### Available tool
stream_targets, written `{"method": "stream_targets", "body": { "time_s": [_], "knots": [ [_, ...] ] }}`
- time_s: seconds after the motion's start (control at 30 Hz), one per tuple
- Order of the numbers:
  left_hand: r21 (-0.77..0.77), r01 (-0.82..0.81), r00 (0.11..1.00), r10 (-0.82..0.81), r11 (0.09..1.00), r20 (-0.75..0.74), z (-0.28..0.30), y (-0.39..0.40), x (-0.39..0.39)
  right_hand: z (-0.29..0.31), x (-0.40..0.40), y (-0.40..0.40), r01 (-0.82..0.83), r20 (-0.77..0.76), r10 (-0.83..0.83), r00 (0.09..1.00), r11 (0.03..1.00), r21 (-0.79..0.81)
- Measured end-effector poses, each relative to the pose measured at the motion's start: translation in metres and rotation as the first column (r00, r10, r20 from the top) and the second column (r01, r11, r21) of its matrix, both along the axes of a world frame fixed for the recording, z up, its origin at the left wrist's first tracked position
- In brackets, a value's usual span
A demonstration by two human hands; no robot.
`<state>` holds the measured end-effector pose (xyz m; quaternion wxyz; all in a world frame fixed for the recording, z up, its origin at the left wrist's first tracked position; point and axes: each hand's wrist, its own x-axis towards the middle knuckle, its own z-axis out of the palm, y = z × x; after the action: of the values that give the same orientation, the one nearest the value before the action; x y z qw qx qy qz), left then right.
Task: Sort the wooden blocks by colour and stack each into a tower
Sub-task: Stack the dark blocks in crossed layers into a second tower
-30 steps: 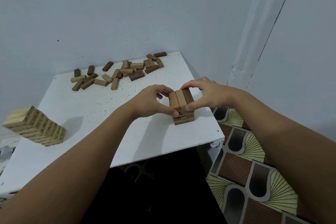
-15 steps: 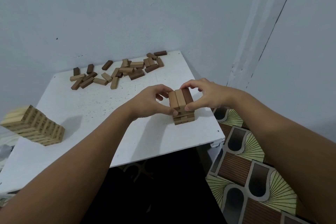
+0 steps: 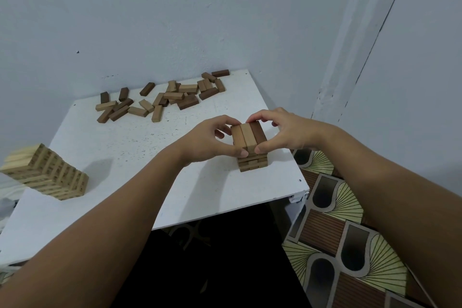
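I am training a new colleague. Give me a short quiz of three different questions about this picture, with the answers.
1. True or false: the pale tower is taller than the brown tower.
2. Multiple choice: where do the loose blocks lie? A) at the near edge of the table B) at the far edge, by the wall C) on the floor
3. Fill in: the top layer of the brown tower shows ___ blocks side by side.

Key
1. True.
2. B. They lie scattered on the white table near the wall.
3. Three. The left hand and the right hand pinch this layer from both sides.
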<state>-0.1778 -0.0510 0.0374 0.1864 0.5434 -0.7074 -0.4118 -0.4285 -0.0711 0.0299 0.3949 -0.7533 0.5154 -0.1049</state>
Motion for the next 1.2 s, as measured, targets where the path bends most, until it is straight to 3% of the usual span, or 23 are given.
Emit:
{"method": "stream_targets", "body": {
  "time_s": [0.47, 0.63, 0.73, 0.83, 0.93, 1.13, 1.2],
  "knots": [
    [0.045, -0.013, 0.999, 0.012, 0.999, 0.031, 0.004, 0.003, 0.002, 0.006, -0.001, -0.002, -0.013, -0.051, 0.014, 0.999, 1.0, 0.017],
    [0.094, -0.103, 0.991, 0.11, 0.99, -0.072, 0.013, 0.004, 0.027, 0.026, 0.005, -0.007, 0.079, 0.04, -0.079, 0.996, 0.997, 0.008],
    [0.045, -0.245, 0.953, 0.249, 0.968, -0.172, 0.015, 0.001, 0.049, 0.041, 0.023, -0.015, 0.147, 0.101, -0.137, 0.985, 0.983, -0.107],
    [-0.084, -0.419, 0.902, 0.404, 0.904, -0.148, 0.011, -0.007, 0.072, 0.053, 0.054, -0.026, 0.118, 0.017, -0.117, 0.993, 0.958, -0.263],
    [-0.225, -0.486, 0.872, 0.485, 0.845, -0.064, 0.008, -0.021, 0.094, 0.057, 0.09, -0.043, 0.024, -0.107, -0.056, 0.993, 0.96, -0.278],
    [-0.361, -0.297, 0.866, 0.409, 0.884, 0.289, 0.0, -0.07, 0.113, 0.04, 0.141, -0.099, -0.123, -0.436, 0.036, 0.899, 0.977, -0.173],
    [-0.357, -0.227, 0.869, 0.354, 0.906, 0.346, -0.004, -0.09, 0.11, 0.035, 0.149, -0.119, -0.132, -0.508, 0.048, 0.86, 0.983, -0.131]
  ]
}}
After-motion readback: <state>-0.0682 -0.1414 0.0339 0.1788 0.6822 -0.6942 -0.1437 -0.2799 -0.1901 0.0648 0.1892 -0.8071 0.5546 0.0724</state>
